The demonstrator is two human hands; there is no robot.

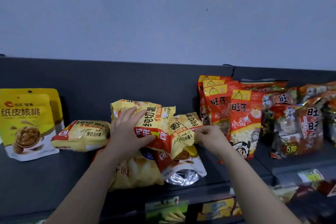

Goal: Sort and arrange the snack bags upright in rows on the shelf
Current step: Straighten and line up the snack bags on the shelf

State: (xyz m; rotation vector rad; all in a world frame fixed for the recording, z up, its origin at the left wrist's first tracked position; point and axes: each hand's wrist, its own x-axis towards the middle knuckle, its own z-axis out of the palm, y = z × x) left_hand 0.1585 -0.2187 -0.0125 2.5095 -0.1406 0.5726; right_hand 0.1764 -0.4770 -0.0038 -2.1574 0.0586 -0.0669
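Note:
A loose heap of yellow and red potato chip bags (156, 123) lies in the middle of the dark shelf (45, 178). My left hand (127, 129) is spread over the top bag and grips its left side. My right hand (209, 137) pinches the right corner of a chip bag (183, 132) in the same heap. One more chip bag (81, 135) lies flat to the left. Under the heap a walnut pouch (183, 171) lies on its side with its silver base showing. Two yellow walnut pouches (25, 123) stand upright at the far left.
Red snack bags (243, 122) stand in rows right of the heap, with darker red packs (298, 125) beyond them on the adjoining shelf. A grey wall rises behind. A lower shelf with more packets (218, 207) shows below the front edge.

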